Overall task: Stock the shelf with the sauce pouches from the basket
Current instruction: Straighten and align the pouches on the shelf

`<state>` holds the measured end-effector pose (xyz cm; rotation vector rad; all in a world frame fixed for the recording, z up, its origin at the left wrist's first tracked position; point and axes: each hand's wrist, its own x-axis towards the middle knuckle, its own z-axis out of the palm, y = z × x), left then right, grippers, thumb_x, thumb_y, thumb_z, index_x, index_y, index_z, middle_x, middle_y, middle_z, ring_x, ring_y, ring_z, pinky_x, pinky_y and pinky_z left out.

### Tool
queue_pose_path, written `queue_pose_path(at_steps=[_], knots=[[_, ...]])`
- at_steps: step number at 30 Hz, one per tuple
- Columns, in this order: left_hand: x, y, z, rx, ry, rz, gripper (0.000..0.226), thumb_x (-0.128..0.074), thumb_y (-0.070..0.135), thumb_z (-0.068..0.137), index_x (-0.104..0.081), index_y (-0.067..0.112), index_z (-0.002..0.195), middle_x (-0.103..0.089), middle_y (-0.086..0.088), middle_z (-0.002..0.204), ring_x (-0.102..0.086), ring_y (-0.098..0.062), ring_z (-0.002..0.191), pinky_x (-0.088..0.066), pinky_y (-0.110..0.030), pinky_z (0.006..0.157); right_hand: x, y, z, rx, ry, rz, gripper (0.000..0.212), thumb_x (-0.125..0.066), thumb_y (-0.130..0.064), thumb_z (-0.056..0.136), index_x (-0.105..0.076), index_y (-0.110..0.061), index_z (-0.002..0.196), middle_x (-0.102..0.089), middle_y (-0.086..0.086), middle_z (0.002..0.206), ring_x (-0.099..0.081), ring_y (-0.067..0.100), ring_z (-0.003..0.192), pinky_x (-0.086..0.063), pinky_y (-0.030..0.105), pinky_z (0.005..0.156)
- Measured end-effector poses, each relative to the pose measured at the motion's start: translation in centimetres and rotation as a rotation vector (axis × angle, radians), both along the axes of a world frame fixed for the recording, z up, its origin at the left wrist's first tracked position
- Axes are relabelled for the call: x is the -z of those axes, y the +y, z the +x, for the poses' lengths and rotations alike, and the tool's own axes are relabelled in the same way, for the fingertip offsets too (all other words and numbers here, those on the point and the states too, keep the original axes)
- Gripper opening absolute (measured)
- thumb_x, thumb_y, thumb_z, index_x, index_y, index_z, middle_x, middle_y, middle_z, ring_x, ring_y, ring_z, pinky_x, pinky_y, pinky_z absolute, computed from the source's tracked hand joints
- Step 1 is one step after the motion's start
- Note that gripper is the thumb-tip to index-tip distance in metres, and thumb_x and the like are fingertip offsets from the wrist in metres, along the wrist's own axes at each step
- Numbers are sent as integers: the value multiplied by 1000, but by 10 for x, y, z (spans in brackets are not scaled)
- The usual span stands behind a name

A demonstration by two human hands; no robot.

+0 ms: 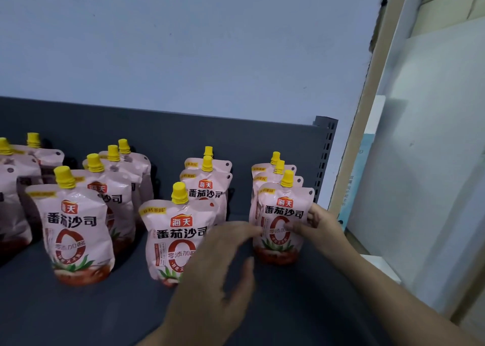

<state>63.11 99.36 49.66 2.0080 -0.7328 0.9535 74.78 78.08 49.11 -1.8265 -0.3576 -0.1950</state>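
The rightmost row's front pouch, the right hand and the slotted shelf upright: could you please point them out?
rightmost row's front pouch (284, 210), head view, printed front panel.
right hand (320, 225), head view, middle of the hand.
slotted shelf upright (326, 151), head view, slotted face.

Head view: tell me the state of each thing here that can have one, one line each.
front right pouch: upright, capped, held at its right edge.
right grip: pinching that pouch's right edge.
left grip: fingers straight, fingertips at that pouch's left edge.
middle front pouch: upright, capped, partly behind the left grip.
left front pouch: upright, capped, not held.
shelf: partly stocked, pouches standing in rows.
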Motion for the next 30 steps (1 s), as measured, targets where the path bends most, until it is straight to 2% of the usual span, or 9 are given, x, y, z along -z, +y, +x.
queue_pose_path(at_steps=[3,6,9,13,17,23,26,28,30], knots=[[4,34,-3,-309,-162,-150,47,-60,25,71,-48,17,115,-46,12,113,-43,-12,111,-37,-24,95,1,0,2,-35,28,2,32,-67,1,78,-59,-24,97,-70,-11,94,-69,-2,85,-54,14,64],[17,62,8,-475,112,-338,83,-79,21,61,-34,18,130,-30,12,125,-32,-16,124,-28,-19,106,4,-4,3,0,59,72,44,-75,-12,69,-55,-25,106,-69,-5,106,-66,10,99,-56,26,78],[33,78,24,-338,506,-429,106,-85,-2,57,-22,20,140,-39,2,134,-41,-18,126,-34,-38,109,7,-4,1,50,54,61,52,-78,-28,59,-55,-27,105,-68,-4,105,-64,13,99,-54,30,81],[39,86,33,-222,746,-420,66,-80,-2,65,-51,21,119,-64,14,100,-63,1,88,-49,-23,84,10,5,-1,67,125,-245,45,-72,-5,75,-52,-22,112,-60,-11,106,-58,12,103,-51,24,78],[35,87,42,-190,736,-292,49,-80,3,66,-57,38,91,-69,22,83,-61,17,80,-46,-7,64,13,7,0,126,100,-297,42,-71,-2,76,-54,-23,108,-58,-18,96,-57,12,103,-47,15,69],[29,79,60,-129,823,-291,51,-80,17,57,-60,31,102,-70,7,99,-66,-6,93,-55,-30,82,13,12,-13,307,14,-227,49,-73,-6,75,-41,-22,109,-52,-7,105,-53,15,102,-44,19,72],[35,83,63,-68,893,-272,72,-83,18,45,-58,27,112,-71,5,105,-66,-10,98,-54,-38,89,0,27,-43,549,-376,-83,35,-69,-6,78,-43,-25,91,-49,-7,89,-49,11,86,-40,15,67],[37,86,64,-69,902,-260,71,-85,13,45,-59,25,111,-71,4,105,-67,-12,98,-54,-40,90,-5,43,-60,416,-592,-233,29,-64,-7,78,-44,-28,80,-49,-11,79,-49,5,77,-40,10,64],[38,87,64,-77,906,-270,64,-87,9,50,-62,23,108,-72,3,102,-67,-13,96,-55,-37,87,2,65,-65,186,-475,-448,22,-60,-14,81,-49,-30,90,-52,-15,85,-52,0,81,-43,8,69]])
